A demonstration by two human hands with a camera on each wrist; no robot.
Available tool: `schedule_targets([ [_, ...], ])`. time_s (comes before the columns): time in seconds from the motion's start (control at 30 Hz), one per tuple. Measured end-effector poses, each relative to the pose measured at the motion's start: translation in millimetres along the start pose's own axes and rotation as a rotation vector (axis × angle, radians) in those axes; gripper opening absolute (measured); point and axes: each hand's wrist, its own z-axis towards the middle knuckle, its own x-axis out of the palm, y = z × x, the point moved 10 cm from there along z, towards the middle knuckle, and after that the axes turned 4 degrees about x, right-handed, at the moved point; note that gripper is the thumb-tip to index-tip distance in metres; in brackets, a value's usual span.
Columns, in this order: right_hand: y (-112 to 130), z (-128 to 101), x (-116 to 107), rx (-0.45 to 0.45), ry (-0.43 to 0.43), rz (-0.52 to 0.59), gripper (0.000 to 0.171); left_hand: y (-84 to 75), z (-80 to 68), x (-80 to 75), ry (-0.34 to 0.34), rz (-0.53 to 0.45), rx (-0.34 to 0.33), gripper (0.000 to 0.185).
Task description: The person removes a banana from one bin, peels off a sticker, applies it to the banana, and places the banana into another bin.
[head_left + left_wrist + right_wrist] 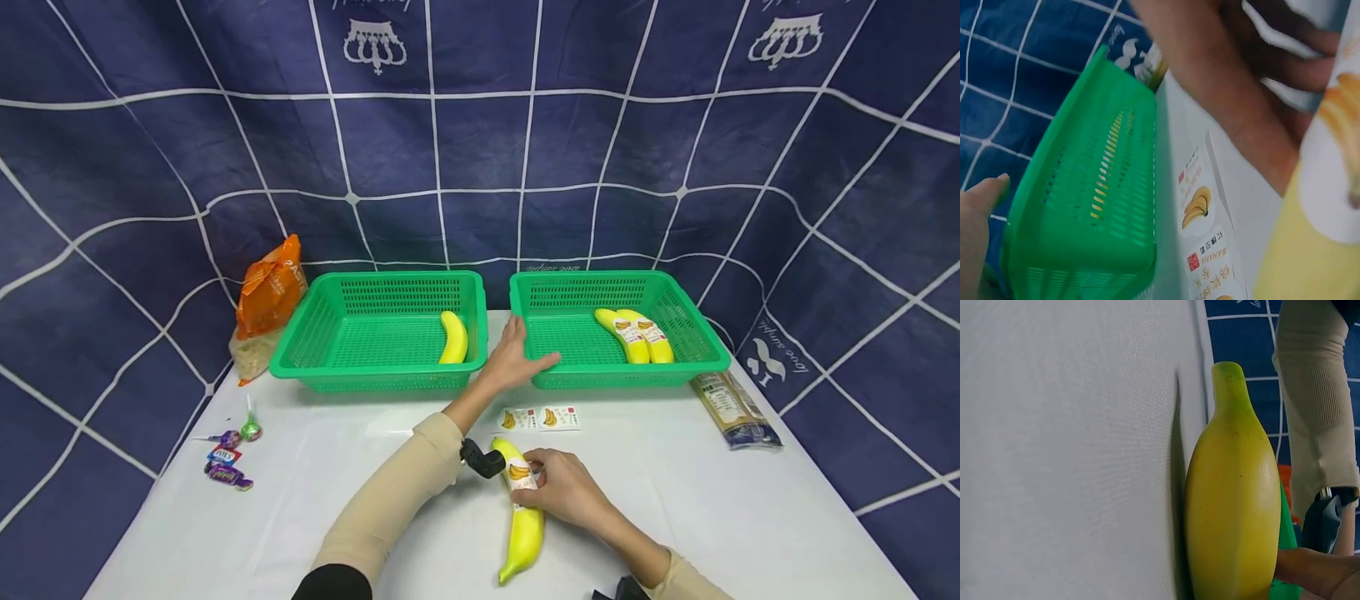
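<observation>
At right basket [585,372], left hand [512,358] spread; right hand [564,487] pinches banana [526,537], label [518,473] visible from head, hidden from right wrist.

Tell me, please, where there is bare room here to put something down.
The table is bare between the sweets and the left sleeve, and between the right hand and the packet. The left basket has room left of its lone banana. The middle is crowded: left hand at the right basket, stickers, and the front banana the right hand holds.
</observation>
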Motion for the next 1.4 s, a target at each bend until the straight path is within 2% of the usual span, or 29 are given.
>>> schedule_targets([
  [0.17,2,-3,1,-0.015,-0.001,-0.006,0.061,6.0,4.7,3.9,0.005,-0.02,0.001,0.108],
  [0.63,3,-5,3,-0.019,-0.007,-0.024,0.062,8.9,3.2,14.8,0.029,-0.095,0.024,0.113],
  [1.1,4,-4,0,-0.014,-0.017,-0.013,0.047,9.1,7.0,17.0,0.034,-0.147,0.015,0.117],
  [1.4,-8,-5,-9,0.057,-0.016,-0.015,0.049,9.4,6.4,17.0,0.033,-0.163,0.006,0.117],
])
